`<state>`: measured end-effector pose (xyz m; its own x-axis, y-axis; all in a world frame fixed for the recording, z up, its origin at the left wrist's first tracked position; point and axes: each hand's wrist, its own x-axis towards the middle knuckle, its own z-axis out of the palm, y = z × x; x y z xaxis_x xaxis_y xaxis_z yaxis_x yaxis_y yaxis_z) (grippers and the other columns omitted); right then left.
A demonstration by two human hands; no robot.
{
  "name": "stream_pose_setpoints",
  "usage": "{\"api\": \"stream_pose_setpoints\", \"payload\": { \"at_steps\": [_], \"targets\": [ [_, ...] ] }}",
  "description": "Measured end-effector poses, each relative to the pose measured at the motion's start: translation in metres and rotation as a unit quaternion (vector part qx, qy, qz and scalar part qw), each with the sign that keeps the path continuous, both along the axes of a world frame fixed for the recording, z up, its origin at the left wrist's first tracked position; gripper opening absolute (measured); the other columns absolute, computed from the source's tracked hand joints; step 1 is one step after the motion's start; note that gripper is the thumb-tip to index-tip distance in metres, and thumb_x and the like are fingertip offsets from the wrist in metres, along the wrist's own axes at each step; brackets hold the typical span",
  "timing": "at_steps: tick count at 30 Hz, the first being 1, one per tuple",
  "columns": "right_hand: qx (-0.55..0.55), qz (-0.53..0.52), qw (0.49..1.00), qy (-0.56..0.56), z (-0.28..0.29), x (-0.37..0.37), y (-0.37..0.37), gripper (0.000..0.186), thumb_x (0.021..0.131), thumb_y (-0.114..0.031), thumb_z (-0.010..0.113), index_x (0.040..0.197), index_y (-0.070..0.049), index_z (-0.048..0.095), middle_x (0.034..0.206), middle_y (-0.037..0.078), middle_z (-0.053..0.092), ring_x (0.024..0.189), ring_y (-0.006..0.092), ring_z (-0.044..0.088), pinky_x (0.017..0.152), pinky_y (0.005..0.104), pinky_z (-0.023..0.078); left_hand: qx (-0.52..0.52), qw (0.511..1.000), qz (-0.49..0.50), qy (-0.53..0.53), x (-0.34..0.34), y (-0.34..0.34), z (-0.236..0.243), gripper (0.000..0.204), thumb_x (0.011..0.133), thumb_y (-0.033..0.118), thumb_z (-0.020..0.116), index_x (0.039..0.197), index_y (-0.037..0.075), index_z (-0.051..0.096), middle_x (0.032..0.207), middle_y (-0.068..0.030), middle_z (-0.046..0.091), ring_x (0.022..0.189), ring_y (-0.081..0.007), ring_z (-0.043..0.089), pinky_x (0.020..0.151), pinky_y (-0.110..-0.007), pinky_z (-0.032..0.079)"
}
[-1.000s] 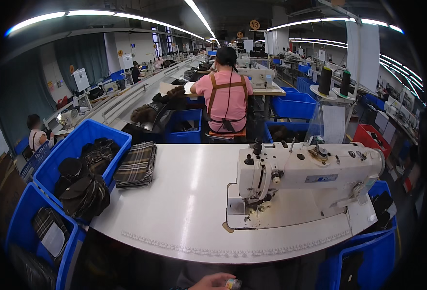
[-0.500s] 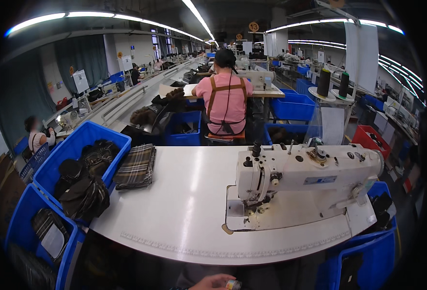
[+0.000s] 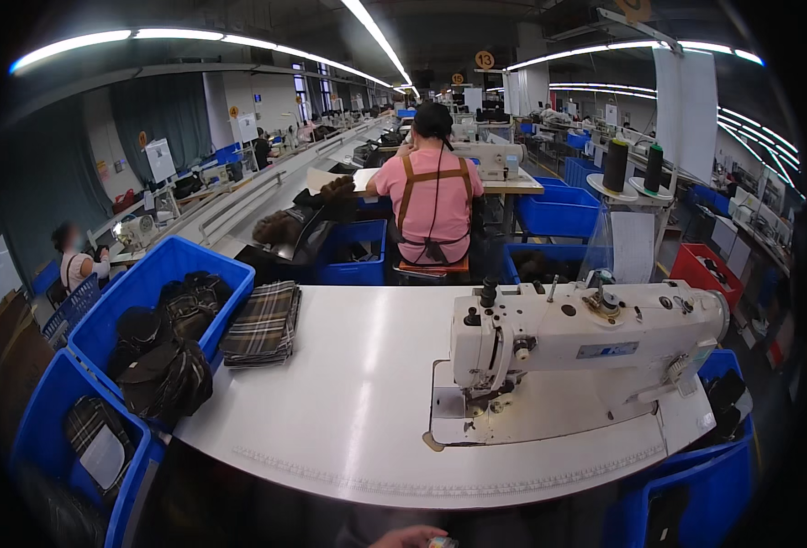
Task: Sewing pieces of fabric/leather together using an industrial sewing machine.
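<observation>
At the lower edge, below the sewing table, my left hand (image 3: 409,535) pokes into view, with its fingers closed. It grips a small round container (image 3: 442,542) with a pale label, mostly cut off by the frame's edge. My right hand does not show. Above, the white tabletop (image 3: 330,402) has a ruler strip along its near edge. A white industrial sewing machine (image 3: 586,333) stands on its right half, its needle area toward the left. Folded brown and black plaid fabric (image 3: 262,324) lies in a stack at the table's far left corner.
On the left, a blue bin (image 3: 230,260) holds dark pieces, and a nearer blue bin (image 3: 56,374) holds plaid ones. More blue bins (image 3: 696,502) stand at the right. A co-worker in pink (image 3: 431,196) sits ahead. Thread cones (image 3: 616,166) rise behind the machine.
The hand and the container have sunk lower, so less of them shows. The whole scene has shifted slightly down and right in the view. The co-worker's arm ahead has come up.
</observation>
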<state>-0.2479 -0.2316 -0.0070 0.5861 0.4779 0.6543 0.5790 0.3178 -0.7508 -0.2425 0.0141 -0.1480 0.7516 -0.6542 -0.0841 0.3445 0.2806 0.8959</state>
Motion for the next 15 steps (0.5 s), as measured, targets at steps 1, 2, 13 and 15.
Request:
{"api": "stream_pose_setpoints", "payload": {
  "at_steps": [1,2,13,15],
  "targets": [
    [-0.008,-0.003,1.000,0.002,0.000,0.001,-0.001,0.040,0.090,-0.037,0.073,0.107,-0.001,0.070,0.098,0.015,0.066,0.092,0.0302,0.063,0.090,0.0442,0.049,-0.005,1.000,0.005,0.003,-0.001,-0.001,0.005,0.052,0.090,0.015,0.079,0.136,0.004,0.058,0.117,-0.0072,0.069,0.104,-0.0169,0.065,0.093,-0.036,0.053],
    [-0.015,-0.006,1.000,0.002,-0.001,0.002,-0.001,0.039,0.090,-0.036,0.073,0.107,-0.001,0.070,0.098,0.014,0.066,0.092,0.0301,0.063,0.091,0.0442,0.049,-0.013,1.000,0.002,-0.004,0.000,-0.003,0.016,0.052,0.090,0.015,0.079,0.136,0.004,0.058,0.117,-0.0069,0.069,0.103,-0.0163,0.065,0.092,-0.035,0.053],
    [-0.065,-0.068,0.996,-0.010,-0.005,0.007,-0.003,0.038,0.089,-0.034,0.074,0.108,-0.001,0.070,0.096,0.013,0.065,0.090,0.0284,0.063,0.091,0.0438,0.048,-0.021,1.000,-0.004,-0.008,0.006,-0.005,0.027,0.050,0.089,0.015,0.079,0.134,0.004,0.059,0.114,-0.0062,0.069,0.100,-0.0151,0.064,0.090,-0.034,0.052],
    [-0.071,-0.085,0.994,-0.016,-0.006,0.006,-0.004,0.038,0.088,-0.034,0.075,0.108,-0.001,0.070,0.096,0.013,0.065,0.090,0.0281,0.062,0.091,0.0437,0.048,-0.041,0.999,-0.008,-0.010,0.006,-0.006,0.026,0.049,0.090,0.016,0.078,0.134,0.004,0.059,0.115,-0.0069,0.069,0.102,-0.0158,0.065,0.092,-0.035,0.052]
  ]
}}
